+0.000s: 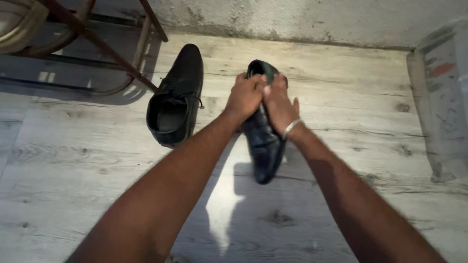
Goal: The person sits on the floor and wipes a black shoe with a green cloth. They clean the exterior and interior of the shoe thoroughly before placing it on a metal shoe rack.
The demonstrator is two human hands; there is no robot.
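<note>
A shiny black leather dress shoe (264, 146) is held above the pale wood-plank floor, its toe pointing toward me. My left hand (245, 96) grips its heel end from the left. My right hand (279, 104), with a silver bracelet on the wrist, presses against the same end from the right, fingers partly spread. The two hands touch each other over the shoe's opening, where a dark green bit shows. A second black lace-up shoe (176, 97) lies on the floor to the left, its opening facing me.
A wooden chair's legs and rungs (117, 53) stand at the upper left, close to the lying shoe. A rough concrete wall (302, 19) runs along the far edge. A translucent plastic sheet or bag (441, 97) sits at the right.
</note>
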